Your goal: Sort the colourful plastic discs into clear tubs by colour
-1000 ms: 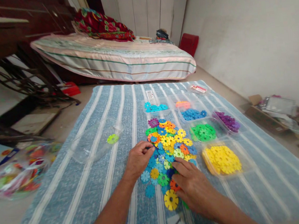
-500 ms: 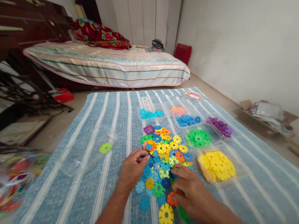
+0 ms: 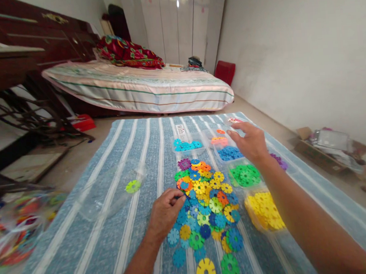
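A heap of coloured plastic flower discs (image 3: pixel 205 198) lies on a blue striped cloth (image 3: pixel 114 227). My left hand (image 3: pixel 165 212) rests at the heap's left edge, its fingers curled in a pinch on something I cannot make out. My right hand (image 3: pixel 249 142) is stretched out to the far right over the clear trays, fingers spread. An orange disc (image 3: pixel 220 131) is just off its fingertips, above the tray of orange discs (image 3: pixel 218 140). Below the hand are trays of blue discs (image 3: pixel 228 153), green discs (image 3: pixel 244 175) and yellow discs (image 3: pixel 265 210).
A clear tray of light blue discs (image 3: pixel 186 145) and a purple tray (image 3: pixel 278 160) sit nearby. A clear lid with one lime disc (image 3: pixel 133 186) lies left. A bag of toys (image 3: pixel 15 222) is far left; a bed (image 3: pixel 141 87) behind; a cardboard box (image 3: pixel 330 150) right.
My right hand left the near side of the heap and reached far forward to the orange tray. An orange disc now shows just off its fingertips. My left hand stayed put.
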{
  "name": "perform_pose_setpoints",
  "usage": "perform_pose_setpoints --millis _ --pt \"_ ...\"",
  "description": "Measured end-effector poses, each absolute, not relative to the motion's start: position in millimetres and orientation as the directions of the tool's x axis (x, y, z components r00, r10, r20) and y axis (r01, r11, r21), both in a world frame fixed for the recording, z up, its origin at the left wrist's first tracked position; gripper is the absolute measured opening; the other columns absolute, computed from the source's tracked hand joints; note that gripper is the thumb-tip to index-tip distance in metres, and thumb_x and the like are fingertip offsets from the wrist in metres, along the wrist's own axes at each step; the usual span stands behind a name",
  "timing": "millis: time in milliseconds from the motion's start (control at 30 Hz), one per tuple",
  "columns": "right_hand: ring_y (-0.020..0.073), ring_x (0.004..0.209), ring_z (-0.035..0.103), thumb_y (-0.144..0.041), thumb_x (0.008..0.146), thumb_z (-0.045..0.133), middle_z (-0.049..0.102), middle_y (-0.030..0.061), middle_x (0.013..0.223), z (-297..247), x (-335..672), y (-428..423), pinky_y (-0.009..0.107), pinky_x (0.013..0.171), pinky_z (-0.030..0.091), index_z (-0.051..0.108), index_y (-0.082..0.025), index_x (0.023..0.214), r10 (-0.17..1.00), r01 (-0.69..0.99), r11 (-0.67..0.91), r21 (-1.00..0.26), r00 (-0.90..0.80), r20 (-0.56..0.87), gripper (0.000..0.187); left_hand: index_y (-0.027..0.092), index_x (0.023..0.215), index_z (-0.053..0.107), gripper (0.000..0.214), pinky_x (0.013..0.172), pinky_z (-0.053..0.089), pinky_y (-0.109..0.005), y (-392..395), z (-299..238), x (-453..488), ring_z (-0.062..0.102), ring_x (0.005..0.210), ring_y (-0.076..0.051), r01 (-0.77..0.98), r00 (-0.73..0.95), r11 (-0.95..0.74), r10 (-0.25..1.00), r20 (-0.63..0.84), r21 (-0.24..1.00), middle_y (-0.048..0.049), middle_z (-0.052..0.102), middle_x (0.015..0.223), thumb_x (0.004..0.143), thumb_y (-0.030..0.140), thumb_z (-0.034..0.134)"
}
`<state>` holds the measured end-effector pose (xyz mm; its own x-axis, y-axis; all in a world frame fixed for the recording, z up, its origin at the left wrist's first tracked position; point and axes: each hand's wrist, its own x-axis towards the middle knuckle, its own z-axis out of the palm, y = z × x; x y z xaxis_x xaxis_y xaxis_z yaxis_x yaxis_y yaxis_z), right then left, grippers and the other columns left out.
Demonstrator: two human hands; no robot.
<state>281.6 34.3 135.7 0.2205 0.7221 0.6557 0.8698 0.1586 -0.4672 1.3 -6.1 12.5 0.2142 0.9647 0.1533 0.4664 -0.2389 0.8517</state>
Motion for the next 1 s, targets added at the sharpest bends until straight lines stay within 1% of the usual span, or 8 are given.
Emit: perform_pose_setpoints --millis 100,233,367,533,633,733,900,1000 --pt "0.0202 0.081 0.065 -0.033 0.082 0.056 0.071 0.0068 0.085 123.1 273.0 3.0 0.033 0.08 0.048 0.069 -0.017 0.083 0.787 0.843 0.196 -0.501 0.17 0.594 0.021 0.02 0.074 0.065 0.02 0.059 0.045 -0.023 -6.7 12.9 1.8 0.057 0.061 -0.012 0.466 0.221 -0.247 0.962 0.159 0.849 0.0009 0.064 0.076 0.074 0.039 0.057" --pt "0.0161 0.077 0.064 -0.028 0.085 0.054 0.07 0.0027 0.08 94.4 245.7 -62.4 0.029 0.075 0.049 0.067 -0.02 0.079 0.915 0.759 0.317 -0.568 -0.087 0.395 0.016 0.02 0.075 0.066 0.019 0.06 0.045 -0.023 -6.0 10.8 3.4 0.057 0.062 -0.011 0.447 0.22 -0.243 0.963 0.157 0.861 0.0002 0.064 0.077 0.074 0.037 0.057" --pt "0.0177 0.095 0.062 -0.023 0.083 0.058 0.068 0.0057 0.096 72.6 218.9 -115.2 0.031 0.085 0.049 0.067 -0.02 0.086 0.904 0.696 0.425 -0.579 -0.366 0.224 0.01 0.02 0.077 0.066 0.02 0.062 0.046 -0.023 -6.9 11.4 4.8 0.058 0.064 -0.012 0.458 0.211 -0.236 0.966 0.153 0.857 0.0001 0.065 0.078 0.074 0.038 0.058" --pt "0.027 0.128 0.041 -0.034 0.075 0.069 0.058 0.0112 0.126 45.5 195.1 -152.2 0.044 0.106 0.036 0.066 -0.018 0.1 0.891 0.77 0.439 -0.463 -0.439 0.115 0.03 0.02 0.076 0.065 0.019 0.06 0.045 -0.022 -9.0 14.6 5.9 0.054 0.059 -0.01 0.467 0.205 -0.231 0.967 0.149 0.854 0.0011 0.064 0.076 0.073 0.037 0.058" --pt "0.032 0.133 0.033 -0.04 0.073 0.07 0.052 0.0145 0.133 27.2 182.0 -162.8 0.052 0.106 0.032 0.065 -0.017 0.101 0.903 0.81 0.423 -0.406 -0.411 0.122 0.036 0.02 0.076 0.065 0.019 0.059 0.045 -0.022 -9.1 15.0 6.1 0.054 0.058 -0.01 0.465 0.204 -0.226 0.968 0.145 0.856 0.0015 0.063 0.075 0.073 0.037 0.057" --pt "0.0337 0.132 0.033 -0.038 0.076 0.065 0.053 0.0167 0.132 11.1 171.9 -166.9 0.054 0.104 0.033 0.065 -0.016 0.094 0.902 0.827 0.431 -0.361 -0.383 0.198 0.029 0.02 0.075 0.065 0.019 0.06 0.045 -0.022 -8.2 13.7 5.5 0.055 0.06 -0.011 0.464 0.209 -0.231 0.967 0.147 0.855 0.0012 0.063 0.075 0.074 0.037 0.057" --pt "0.03 0.125 0.044 -0.034 0.08 0.059 0.062 0.0127 0.119 -12.8 164.0 -163.8 0.05 0.102 0.038 0.065 -0.019 0.082 0.831 0.81 0.496 -0.313 -0.338 0.442 0.016 0.02 0.076 0.065 0.02 0.06 0.045 -0.022 -6.4 10.7 4.2 0.055 0.059 -0.011 0.459 0.216 -0.249 0.962 0.165 0.853 0.0011 0.063 0.076 0.074 0.038 0.057" --pt "0.0273 0.12 0.05 -0.028 0.083 0.055 0.067 0.01 0.109 -23.4 160.5 -161.8 0.05 0.103 0.037 0.065 -0.02 0.081 0.779 0.809 0.532 -0.25 -0.352 0.52 0.012 0.02 0.075 0.065 0.021 0.06 0.045 -0.022 -6.0 10.8 4.1 0.055 0.059 -0.011 0.449 0.211 -0.238 0.965 0.156 0.862 0.0011 0.063 0.076 0.074 0.039 0.057"
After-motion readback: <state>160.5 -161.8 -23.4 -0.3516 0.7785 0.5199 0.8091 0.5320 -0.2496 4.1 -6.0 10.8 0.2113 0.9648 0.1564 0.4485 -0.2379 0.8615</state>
